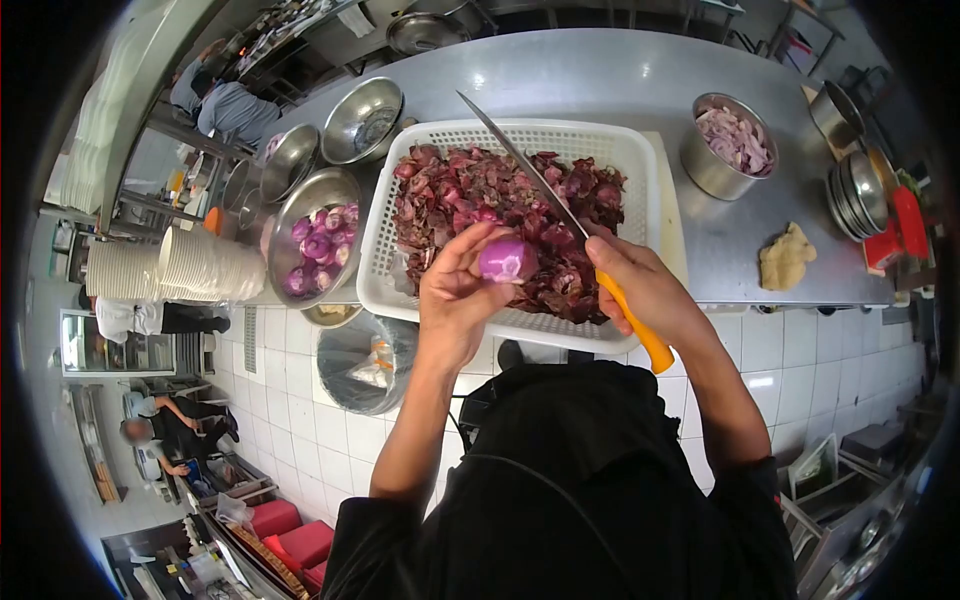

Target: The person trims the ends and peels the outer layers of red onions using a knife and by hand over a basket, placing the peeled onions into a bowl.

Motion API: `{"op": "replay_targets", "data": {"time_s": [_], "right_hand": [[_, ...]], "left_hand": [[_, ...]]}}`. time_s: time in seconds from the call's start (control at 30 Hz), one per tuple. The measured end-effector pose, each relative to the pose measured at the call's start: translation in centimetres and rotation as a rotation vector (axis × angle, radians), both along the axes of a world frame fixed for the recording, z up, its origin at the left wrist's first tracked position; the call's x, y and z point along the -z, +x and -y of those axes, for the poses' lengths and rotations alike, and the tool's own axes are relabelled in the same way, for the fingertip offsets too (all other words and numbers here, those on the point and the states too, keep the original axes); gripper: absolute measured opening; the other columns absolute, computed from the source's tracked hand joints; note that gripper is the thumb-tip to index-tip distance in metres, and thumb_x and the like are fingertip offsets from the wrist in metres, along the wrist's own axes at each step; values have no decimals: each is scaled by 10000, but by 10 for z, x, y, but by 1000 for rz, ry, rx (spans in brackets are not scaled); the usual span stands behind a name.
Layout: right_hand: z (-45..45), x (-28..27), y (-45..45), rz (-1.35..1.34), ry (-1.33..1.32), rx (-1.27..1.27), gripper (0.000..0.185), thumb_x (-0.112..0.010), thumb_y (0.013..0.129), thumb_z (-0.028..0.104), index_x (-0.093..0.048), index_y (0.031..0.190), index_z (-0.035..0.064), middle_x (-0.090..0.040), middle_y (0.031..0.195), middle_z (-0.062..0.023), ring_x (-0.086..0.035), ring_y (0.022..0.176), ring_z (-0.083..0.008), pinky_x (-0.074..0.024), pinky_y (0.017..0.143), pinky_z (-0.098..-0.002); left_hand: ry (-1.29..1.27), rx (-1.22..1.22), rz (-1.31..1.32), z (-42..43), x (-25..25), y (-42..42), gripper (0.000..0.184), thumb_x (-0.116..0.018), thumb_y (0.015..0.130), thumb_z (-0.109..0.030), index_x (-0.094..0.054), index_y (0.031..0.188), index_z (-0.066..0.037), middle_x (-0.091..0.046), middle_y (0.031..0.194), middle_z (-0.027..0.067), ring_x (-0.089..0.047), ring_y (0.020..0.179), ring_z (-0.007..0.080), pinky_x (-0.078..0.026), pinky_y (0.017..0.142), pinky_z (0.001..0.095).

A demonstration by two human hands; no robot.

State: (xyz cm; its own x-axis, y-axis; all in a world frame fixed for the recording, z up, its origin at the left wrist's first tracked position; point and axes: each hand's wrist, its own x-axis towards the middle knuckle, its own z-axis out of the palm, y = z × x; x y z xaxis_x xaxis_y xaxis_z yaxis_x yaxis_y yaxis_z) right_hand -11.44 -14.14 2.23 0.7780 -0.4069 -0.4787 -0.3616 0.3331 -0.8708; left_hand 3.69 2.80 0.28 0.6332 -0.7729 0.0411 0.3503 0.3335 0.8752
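My left hand (455, 290) grips a peeled purple onion (508, 260) above the near side of a white perforated basket (645, 180). Wrapped around the yellow handle of a long knife (540, 185) is my right hand (645, 285). The blade points up and to the left, over the basket and apart from the onion. Dark red onion skins (470, 190) fill much of the basket, with some onions among them. To the left, a steel bowl (345, 185) holds several peeled purple onions (322, 245).
A steel pot (700, 175) of cut onion and a crumpled cloth (788, 257) lie to the right on the steel counter (600, 75). Stacked white containers (200, 265) stand left. Below the counter is a lined bin (345, 375). Other people are farther left.
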Motion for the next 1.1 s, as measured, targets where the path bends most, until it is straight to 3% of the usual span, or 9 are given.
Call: {"op": "replay_targets", "data": {"time_s": [0.13, 0.23, 0.33, 0.43, 0.53, 0.6, 0.67, 0.87, 1.1], "right_hand": [[-12, -1, -3, 77, -96, 7, 585, -558, 990, 440, -496, 1442, 73, -496, 618, 2, -455, 466, -95, -362, 430, -263], [-9, 4, -5, 90, -71, 8, 584, -550, 992, 447, -507, 1427, 61, -487, 625, 2, -440, 459, -84, -334, 426, -251], [-3, -1, -5, -18, -85, -57, 593, -548, 990, 442, -503, 1424, 40, -561, 667, -40, -523, 515, -129, -417, 487, -279], [-15, 5, -7, 79, -424, -36, 617, -536, 993, 431, -473, 1424, -6, -650, 737, -139, -650, 639, -243, -503, 613, -345], [-34, -4, -12, 223, -621, -65, 631, -561, 982, 376, -436, 1417, -64, -672, 829, -238, -696, 795, -361, -524, 723, -399], [-41, -13, -13, 275, -697, -122, 630, -583, 971, 343, -428, 1408, -83, -659, 822, -256, -690, 794, -386, -521, 708, -406], [-44, -19, -12, 324, -763, -153, 615, -617, 950, 286, -431, 1386, -105, -642, 775, -248, -680, 736, -398, -517, 668, -417], [-45, -20, -11, 332, -789, -178, 606, -609, 954, 277, -433, 1380, -117, -616, 670, -212, -660, 638, -382, -501, 598, -417], [-47, -13, -7, 336, -774, -147, 538, -610, 953, 274, -508, 1342, -85, -636, 730, -230, -673, 691, -388, -509, 625, -417]], "left_hand": [[104, -15, 37, -2, 11, 5, 588, -654, 764, 190, -542, 1307, -4, -630, 1231, 120, -629, 1088, 182, -541, 908, 304], [166, -64, 108, 2, 6, 1, 555, -664, 778, 169, -548, 1296, 6, -649, 1177, 115, -635, 1060, 171, -542, 898, 297], [235, -88, 158, 7, -2, -5, 512, -679, 781, 150, -561, 1261, 18, -666, 1122, 108, -646, 1019, 159, -545, 885, 293], [288, -101, 153, 9, -3, -7, 475, -689, 786, 133, -569, 1233, 24, -675, 1091, 101, -655, 979, 151, -554, 860, 291], [263, -110, 159, 10, -1, -10, 421, -694, 796, 116, -583, 1192, 23, -682, 1066, 93, -662, 945, 144, -564, 823, 290], [214, -99, 149, 12, -3, -11, 363, -699, 804, 101, -602, 1144, 18, -689, 1038, 83, -666, 922, 139, -567, 795, 288], [240, -105, 166, 12, -7, -13, 307, -703, 805, 94, -617, 1088, 10, -696, 998, 67, -669, 899, 133, -566, 778, 286], [259, -128, 211, 11, -11, -18, 249, -709, 807, 80, -633, 1028, -6, -702, 940, 44, -674, 854, 125, -563, 758, 285], [271, -124, 234, 7, -4, -14, 307, -695, 791, 100, -611, 1073, 11, -697, 982, 72, -675, 895, 144, -563, 799, 285]]}}
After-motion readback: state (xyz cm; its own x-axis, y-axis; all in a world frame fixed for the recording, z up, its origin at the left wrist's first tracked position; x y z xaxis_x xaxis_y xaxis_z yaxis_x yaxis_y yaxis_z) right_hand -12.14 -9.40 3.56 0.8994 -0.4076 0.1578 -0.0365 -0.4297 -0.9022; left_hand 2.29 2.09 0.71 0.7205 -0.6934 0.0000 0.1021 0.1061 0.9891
